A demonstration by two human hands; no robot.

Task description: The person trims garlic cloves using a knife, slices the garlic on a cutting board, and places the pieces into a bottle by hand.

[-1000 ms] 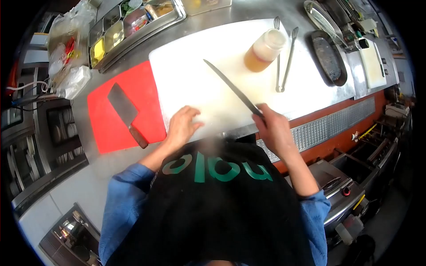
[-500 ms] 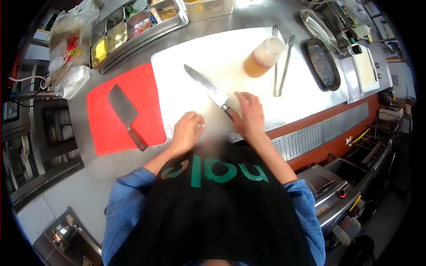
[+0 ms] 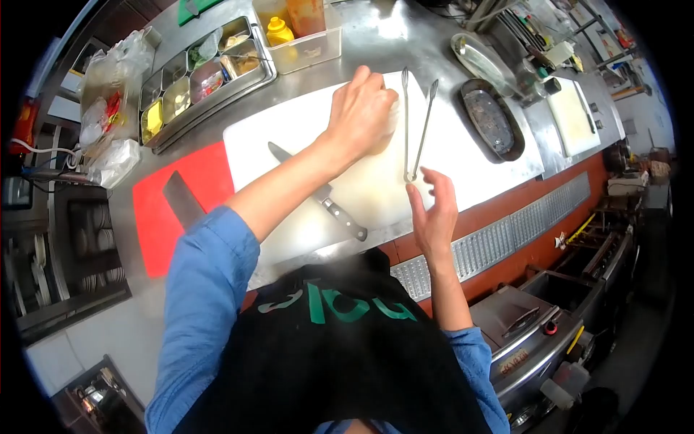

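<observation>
My left hand (image 3: 363,112) reaches across the white cutting board (image 3: 289,235), its fingers curled round the top of the jar (image 3: 386,137), which it mostly hides. Metal tongs (image 3: 408,130) lie just right of it, their joined end toward me. My right hand (image 3: 436,213) is open beside that end, thumb and fingers apart, holding nothing. The knife (image 3: 344,220) rests on the board under my left forearm, handle toward me and part of its blade covered. On the red board (image 3: 154,230) at the left lies a cleaver (image 3: 182,200), its handle hidden by my sleeve.
Metal ingredient containers (image 3: 173,98) stand at the back left. Behind the board, a clear bin (image 3: 311,52) holds a yellow bottle (image 3: 279,31). A dark oval dish (image 3: 491,119) and a silver tray (image 3: 481,61) are to the right, near another cutting board (image 3: 571,119).
The knife has been laid down and released by my right hand, which has moved right and opened. My left hand has reached forward and right onto the jar. The view has shifted.
</observation>
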